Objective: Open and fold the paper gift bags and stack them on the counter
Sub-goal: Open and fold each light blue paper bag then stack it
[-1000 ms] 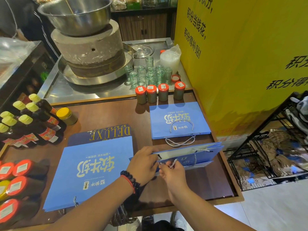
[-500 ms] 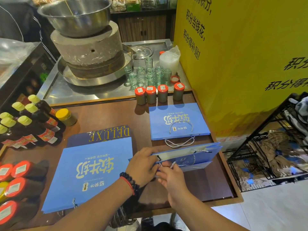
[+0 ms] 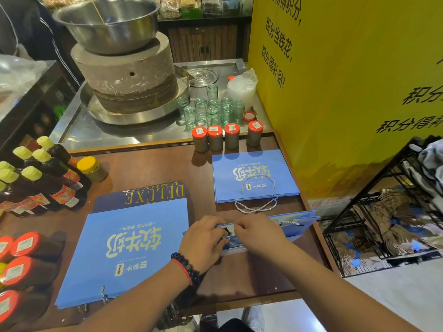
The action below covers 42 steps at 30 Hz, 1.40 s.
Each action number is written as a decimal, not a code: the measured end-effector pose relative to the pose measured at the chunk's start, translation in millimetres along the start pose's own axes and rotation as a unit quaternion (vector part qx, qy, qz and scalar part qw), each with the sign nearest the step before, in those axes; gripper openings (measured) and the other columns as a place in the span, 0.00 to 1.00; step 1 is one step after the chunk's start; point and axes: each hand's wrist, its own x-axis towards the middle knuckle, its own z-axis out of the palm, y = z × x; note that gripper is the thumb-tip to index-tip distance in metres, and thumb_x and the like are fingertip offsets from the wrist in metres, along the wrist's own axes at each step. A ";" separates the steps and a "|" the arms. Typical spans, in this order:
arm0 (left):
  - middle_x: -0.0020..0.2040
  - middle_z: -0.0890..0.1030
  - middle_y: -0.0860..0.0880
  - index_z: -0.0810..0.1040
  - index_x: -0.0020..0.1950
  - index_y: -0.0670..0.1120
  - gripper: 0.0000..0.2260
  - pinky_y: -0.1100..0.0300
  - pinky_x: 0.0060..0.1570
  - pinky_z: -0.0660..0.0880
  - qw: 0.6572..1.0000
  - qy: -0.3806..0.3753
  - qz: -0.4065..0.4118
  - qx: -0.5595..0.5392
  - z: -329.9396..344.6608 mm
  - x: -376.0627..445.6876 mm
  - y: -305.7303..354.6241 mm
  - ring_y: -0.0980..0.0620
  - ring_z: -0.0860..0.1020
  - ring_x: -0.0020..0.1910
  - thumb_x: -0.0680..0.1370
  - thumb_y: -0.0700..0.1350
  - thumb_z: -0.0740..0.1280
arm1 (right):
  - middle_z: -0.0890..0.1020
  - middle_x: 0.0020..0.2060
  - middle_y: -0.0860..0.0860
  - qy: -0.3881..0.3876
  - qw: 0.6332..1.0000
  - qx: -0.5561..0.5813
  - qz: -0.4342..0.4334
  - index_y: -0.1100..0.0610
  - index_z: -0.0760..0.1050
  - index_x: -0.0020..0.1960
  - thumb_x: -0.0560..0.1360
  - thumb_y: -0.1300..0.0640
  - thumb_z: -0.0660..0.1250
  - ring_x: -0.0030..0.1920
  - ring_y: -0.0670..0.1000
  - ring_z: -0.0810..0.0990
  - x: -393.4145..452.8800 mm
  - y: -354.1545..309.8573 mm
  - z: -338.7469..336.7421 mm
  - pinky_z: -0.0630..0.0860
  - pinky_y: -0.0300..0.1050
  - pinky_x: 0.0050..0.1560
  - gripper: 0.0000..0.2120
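Observation:
A small blue paper gift bag (image 3: 296, 225) lies partly opened on the brown counter (image 3: 153, 168), mouth toward me. My left hand (image 3: 203, 238) grips its near left rim. My right hand (image 3: 256, 232) pinches the rim just right of that, fingers curled over the edge. A flat stack of small blue bags (image 3: 254, 176) with white cord handles lies just behind. A stack of large blue bags (image 3: 127, 250) lies flat to the left, over a dark "DELUXE" bag (image 3: 143, 192).
Dark sauce bottles (image 3: 43, 185) and orange-lidded jars (image 3: 21, 259) line the left edge. Several red-capped jars (image 3: 225, 137) stand at the counter's back, glass cups (image 3: 211, 109) and a stone mill (image 3: 127, 77) behind them. A yellow wall (image 3: 347, 92) and a black wire rack (image 3: 395, 207) stand to the right.
My right hand has moved up from the bag's near edge onto its rim, beside my left hand. The bag's mouth looks flatter.

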 end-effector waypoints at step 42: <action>0.52 0.82 0.49 0.84 0.41 0.44 0.05 0.55 0.46 0.80 0.998 0.028 -0.007 -0.047 -0.8 4.1 -5.7 0.48 0.79 0.50 0.74 0.41 0.68 | 0.74 0.30 0.48 -0.097 0.978 0.181 -0.026 0.52 0.71 0.34 0.77 0.49 0.64 0.36 0.48 0.72 -20.3 33.5 91.8 0.71 0.48 0.42 0.14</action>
